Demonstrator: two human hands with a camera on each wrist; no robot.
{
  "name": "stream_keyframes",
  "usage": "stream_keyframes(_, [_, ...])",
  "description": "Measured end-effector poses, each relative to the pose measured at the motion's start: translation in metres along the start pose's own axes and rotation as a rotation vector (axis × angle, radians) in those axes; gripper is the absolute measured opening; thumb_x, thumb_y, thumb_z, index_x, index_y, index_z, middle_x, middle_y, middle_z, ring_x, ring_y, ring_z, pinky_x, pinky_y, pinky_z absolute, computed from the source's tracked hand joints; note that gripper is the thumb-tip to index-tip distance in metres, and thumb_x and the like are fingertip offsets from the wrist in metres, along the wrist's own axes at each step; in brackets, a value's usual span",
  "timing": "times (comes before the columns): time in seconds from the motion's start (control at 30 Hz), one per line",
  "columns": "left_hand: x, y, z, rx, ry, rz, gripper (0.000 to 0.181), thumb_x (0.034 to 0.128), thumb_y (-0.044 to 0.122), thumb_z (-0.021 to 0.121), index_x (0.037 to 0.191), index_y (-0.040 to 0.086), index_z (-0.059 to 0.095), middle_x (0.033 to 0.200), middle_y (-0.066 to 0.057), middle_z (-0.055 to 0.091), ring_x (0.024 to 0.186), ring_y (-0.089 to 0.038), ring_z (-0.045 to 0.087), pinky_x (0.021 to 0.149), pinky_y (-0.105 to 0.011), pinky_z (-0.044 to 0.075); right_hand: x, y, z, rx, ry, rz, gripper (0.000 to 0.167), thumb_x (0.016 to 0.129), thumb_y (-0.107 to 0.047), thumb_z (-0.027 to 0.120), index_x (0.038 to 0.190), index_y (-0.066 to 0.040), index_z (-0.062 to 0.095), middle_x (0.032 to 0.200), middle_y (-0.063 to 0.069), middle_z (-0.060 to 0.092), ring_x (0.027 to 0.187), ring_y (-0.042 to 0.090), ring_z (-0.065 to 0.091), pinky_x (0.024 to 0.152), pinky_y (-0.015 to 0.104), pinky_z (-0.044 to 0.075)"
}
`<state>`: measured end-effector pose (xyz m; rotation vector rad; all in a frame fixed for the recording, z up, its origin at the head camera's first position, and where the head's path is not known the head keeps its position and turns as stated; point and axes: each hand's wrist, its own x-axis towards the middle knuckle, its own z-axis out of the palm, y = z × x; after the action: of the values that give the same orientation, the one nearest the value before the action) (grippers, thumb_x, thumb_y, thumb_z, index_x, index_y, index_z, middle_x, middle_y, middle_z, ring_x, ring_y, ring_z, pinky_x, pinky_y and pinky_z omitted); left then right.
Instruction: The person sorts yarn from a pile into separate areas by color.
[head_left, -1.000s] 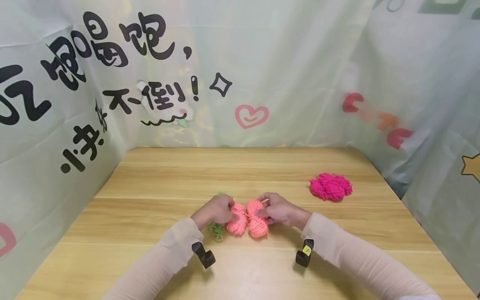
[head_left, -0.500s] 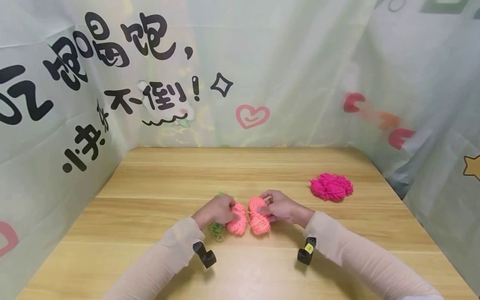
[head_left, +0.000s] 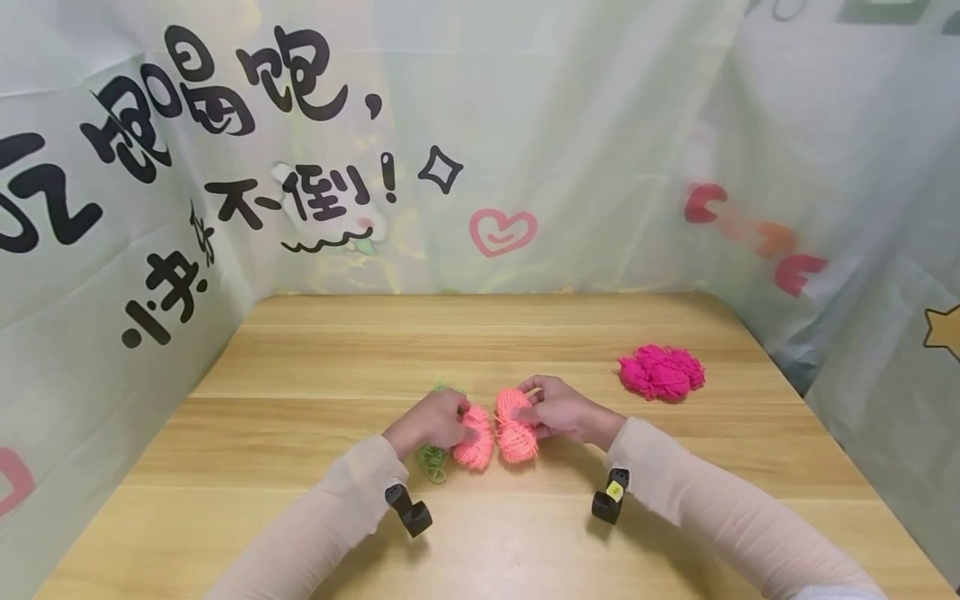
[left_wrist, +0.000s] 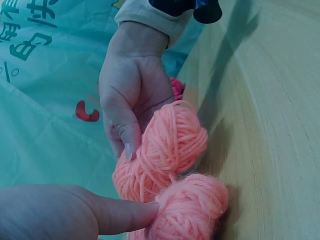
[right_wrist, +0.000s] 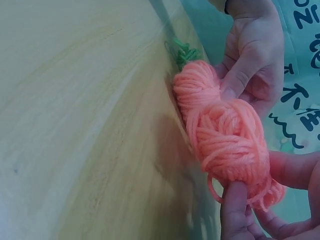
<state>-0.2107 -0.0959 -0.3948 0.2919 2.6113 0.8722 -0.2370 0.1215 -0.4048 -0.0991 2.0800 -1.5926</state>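
Note:
Two coral-pink yarn bundles stand side by side near the middle of the table. The left hand (head_left: 438, 419) pinches the left bundle (head_left: 474, 442); in the left wrist view its thumb presses on that yarn (left_wrist: 192, 210). The right hand (head_left: 564, 410) grips the right bundle (head_left: 517, 437) around its narrow middle, and the right wrist view shows thumb and fingers around this yarn (right_wrist: 230, 140). A narrow gap separates the bundles in the head view. Green yarn (head_left: 432, 461) lies beside and partly behind the left hand.
A bright magenta yarn bundle (head_left: 662, 372) lies on the wooden table (head_left: 337, 333) at the back right. Printed cloth (head_left: 585, 133) hangs behind the table and along both sides. Each wrist carries a small black device.
The right hand has lifted its bundle slightly up and away from the left one, widening the gap. The left hand and its bundle have stayed in place.

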Motion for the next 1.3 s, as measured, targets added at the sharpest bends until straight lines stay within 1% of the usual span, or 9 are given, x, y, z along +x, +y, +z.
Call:
stream_keyframes(0.07, [0.0, 0.0, 0.0, 0.009, 0.0, 0.0, 0.047, 0.0865, 0.014, 0.071, 0.126, -0.006, 0.057, 0.093, -0.009, 0.061, 0.063, -0.015, 0.058, 0.062, -0.028, 0.052, 0.0, -0.001, -0.001, 0.006, -0.001, -0.001, 0.043, 0.088, 0.005, 0.064, 0.126, 0.005, 0.043, 0.095, 0.013, 0.051, 0.072, 0.018, 0.053, 0.059, 0.029, 0.053])
stream_keyframes(0.2, [0.0, 0.0, -0.001, 0.03, 0.009, 0.01, 0.047, 0.0855, 0.015, 0.072, 0.125, -0.006, 0.058, 0.091, -0.008, 0.061, 0.065, -0.015, 0.057, 0.063, -0.028, 0.051, 0.001, -0.002, -0.003, 0.015, -0.002, -0.005, 0.043, 0.089, 0.005, 0.064, 0.126, 0.005, 0.043, 0.095, 0.014, 0.051, 0.072, 0.019, 0.054, 0.06, 0.03, 0.053])
stream_keyframes(0.37, [0.001, 0.001, -0.001, 0.015, -0.001, -0.002, 0.048, 0.0859, 0.014, 0.071, 0.126, -0.007, 0.056, 0.086, -0.006, 0.06, 0.062, -0.015, 0.057, 0.06, -0.028, 0.051, 0.003, -0.003, -0.005, 0.012, 0.0, -0.007, 0.043, 0.089, 0.004, 0.064, 0.127, 0.005, 0.043, 0.096, 0.014, 0.051, 0.072, 0.018, 0.054, 0.059, 0.03, 0.053])
stream_keyframes(0.57, [0.001, 0.001, 0.0, 0.038, -0.001, 0.004, 0.047, 0.0858, 0.015, 0.072, 0.125, -0.006, 0.057, 0.089, -0.007, 0.061, 0.062, -0.014, 0.057, 0.061, -0.027, 0.051, 0.005, -0.004, -0.009, 0.025, -0.006, -0.014, 0.044, 0.089, 0.005, 0.063, 0.128, 0.005, 0.042, 0.097, 0.014, 0.051, 0.073, 0.018, 0.054, 0.06, 0.03, 0.053])
stream_keyframes(0.77, [0.0, 0.002, 0.0, 0.043, 0.003, 0.015, 0.048, 0.0848, 0.015, 0.072, 0.124, -0.007, 0.057, 0.084, -0.005, 0.06, 0.065, -0.015, 0.056, 0.061, -0.028, 0.049, 0.007, -0.007, -0.012, 0.009, 0.014, -0.005, 0.046, 0.09, 0.002, 0.064, 0.129, 0.005, 0.041, 0.1, 0.015, 0.051, 0.073, 0.018, 0.054, 0.06, 0.029, 0.053])
stream_keyframes(0.9, [0.0, 0.002, -0.001, 0.047, 0.01, 0.016, 0.049, 0.0848, 0.016, 0.073, 0.125, -0.007, 0.057, 0.088, -0.006, 0.061, 0.068, -0.015, 0.055, 0.065, -0.029, 0.05, 0.009, -0.009, -0.014, 0.016, 0.03, -0.003, 0.045, 0.09, 0.002, 0.063, 0.129, 0.004, 0.041, 0.102, 0.015, 0.052, 0.073, 0.019, 0.055, 0.059, 0.029, 0.053])
stream_keyframes(1.1, [-0.002, -0.003, 0.003, 0.044, 0.007, 0.013, 0.049, 0.0848, 0.016, 0.073, 0.125, -0.008, 0.057, 0.083, -0.007, 0.059, 0.061, -0.014, 0.048, 0.068, -0.03, 0.049, 0.011, -0.006, -0.013, 0.032, 0.029, 0.006, 0.043, 0.091, 0.003, 0.061, 0.129, 0.004, 0.04, 0.103, 0.016, 0.051, 0.072, 0.019, 0.056, 0.06, 0.029, 0.053])
stream_keyframes(1.17, [-0.002, -0.003, 0.003, 0.041, 0.006, 0.015, 0.05, 0.0846, 0.016, 0.072, 0.125, -0.008, 0.057, 0.082, -0.007, 0.06, 0.061, -0.015, 0.048, 0.068, -0.031, 0.049, 0.012, -0.006, -0.015, 0.039, 0.034, 0.006, 0.043, 0.091, 0.002, 0.061, 0.129, 0.004, 0.04, 0.103, 0.016, 0.05, 0.072, 0.019, 0.055, 0.06, 0.029, 0.052])
stream_keyframes(1.3, [0.0, -0.001, 0.0, 0.051, 0.008, 0.021, 0.051, 0.0848, 0.017, 0.073, 0.126, -0.007, 0.056, 0.089, -0.007, 0.061, 0.068, -0.016, 0.053, 0.07, -0.031, 0.05, 0.016, -0.007, -0.021, 0.051, 0.044, 0.003, 0.045, 0.092, 0.001, 0.061, 0.13, 0.004, 0.039, 0.102, 0.015, 0.049, 0.071, 0.018, 0.054, 0.059, 0.027, 0.051])
